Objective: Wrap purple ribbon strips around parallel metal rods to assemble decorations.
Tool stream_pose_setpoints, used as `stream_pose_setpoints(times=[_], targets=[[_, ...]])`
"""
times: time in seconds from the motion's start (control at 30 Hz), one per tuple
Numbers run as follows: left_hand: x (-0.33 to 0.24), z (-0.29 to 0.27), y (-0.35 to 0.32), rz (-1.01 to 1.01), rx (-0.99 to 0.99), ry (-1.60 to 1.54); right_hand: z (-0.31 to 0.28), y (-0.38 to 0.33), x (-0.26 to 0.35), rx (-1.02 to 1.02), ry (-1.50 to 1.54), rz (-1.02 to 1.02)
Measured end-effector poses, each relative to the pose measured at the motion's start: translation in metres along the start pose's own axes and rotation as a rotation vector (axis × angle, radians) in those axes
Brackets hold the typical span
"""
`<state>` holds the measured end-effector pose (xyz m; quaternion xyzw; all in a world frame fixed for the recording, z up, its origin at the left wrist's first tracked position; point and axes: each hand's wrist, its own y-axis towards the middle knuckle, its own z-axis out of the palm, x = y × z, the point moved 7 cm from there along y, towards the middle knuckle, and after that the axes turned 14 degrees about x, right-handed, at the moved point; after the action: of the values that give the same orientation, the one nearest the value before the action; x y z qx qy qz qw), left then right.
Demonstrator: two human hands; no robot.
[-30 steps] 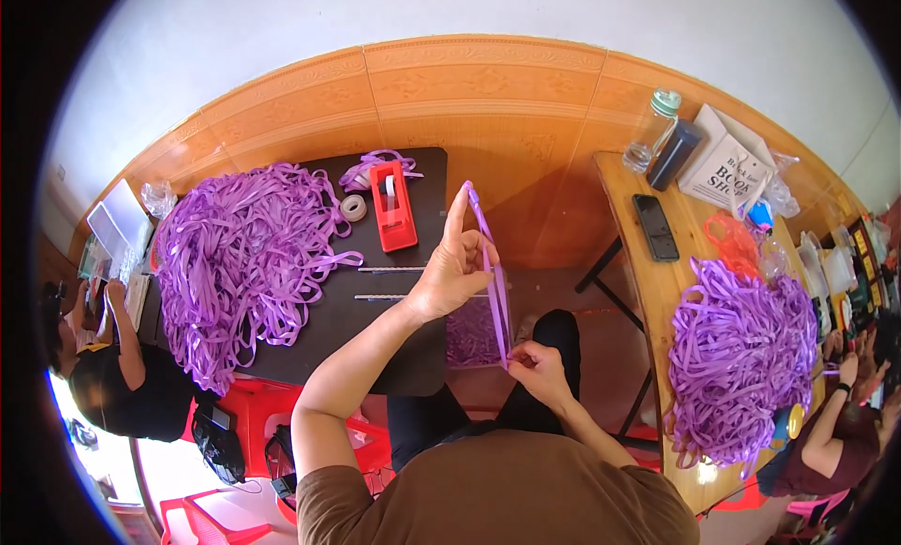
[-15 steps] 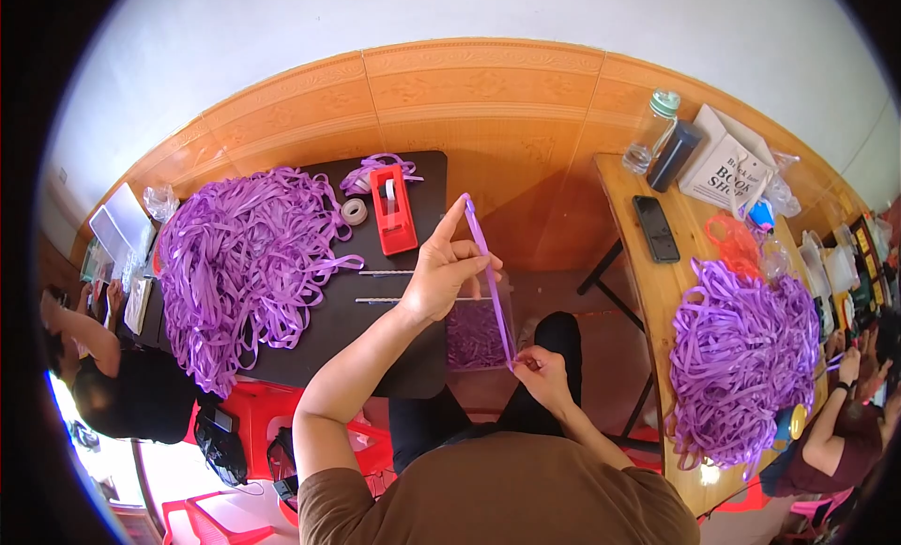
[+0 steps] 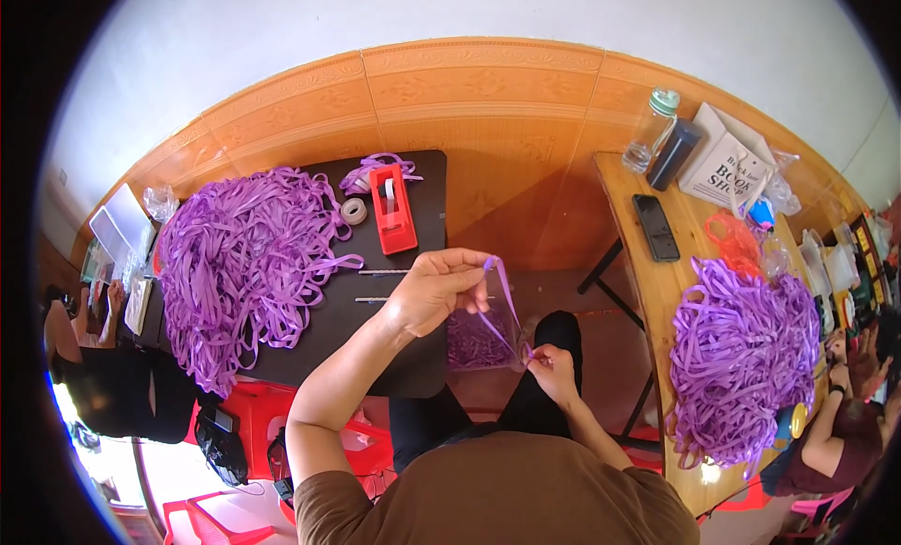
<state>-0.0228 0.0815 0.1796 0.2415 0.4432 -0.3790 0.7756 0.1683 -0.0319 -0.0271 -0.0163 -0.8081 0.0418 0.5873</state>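
Inspecting the two hands over the person's lap: one narrow, flat purple fabric ribbon (image 3: 504, 284) is suspended between them, clear of either surface. Left hand (image 3: 439, 290): grip pinched on the ribbon's upper end, between thumb and curled forefinger. Right hand (image 3: 552, 371): grip pinched on the lower end at the fingertips. Long axis runs from the left grip toward five o'clock; from the right grip the ribbon lies toward eleven. Two strands show with a gap between them, meeting near the right hand; whether they form one closed loop cannot be told. Each hand holds an end, so neither is nearer. A heap of purple ribbon pieces (image 3: 474, 342) lies below, at ten o'clock from the right hand. On the black rectangular surface (image 3: 371, 353), a large tangled purple ribbon pile (image 3: 249, 264) sits at nine o'clock from the left hand, a red plastic tape dispenser (image 3: 405, 234) near eleven.
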Motion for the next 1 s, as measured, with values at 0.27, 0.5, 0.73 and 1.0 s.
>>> stream_pose_setpoints(times=[0.27, 0.5, 0.73, 1.0], targets=[[0.027, 0.002, -0.018, -0.153, -0.029, 0.061, -0.016, 0.027, 0.102, 0.188, 0.506, -0.275], [0.029, 0.012, -0.024, -0.172, -0.014, 0.13, 0.0, 0.035, 0.192, 0.411, 0.525, -0.535], [0.036, 0.006, -0.034, -0.208, 0.016, 0.194, -0.01, 0.03, 0.216, 0.286, 0.087, -0.711], [0.041, 0.015, -0.031, -0.199, 0.02, 0.191, -0.011, 0.017, 0.227, 0.131, -0.183, -0.81]])
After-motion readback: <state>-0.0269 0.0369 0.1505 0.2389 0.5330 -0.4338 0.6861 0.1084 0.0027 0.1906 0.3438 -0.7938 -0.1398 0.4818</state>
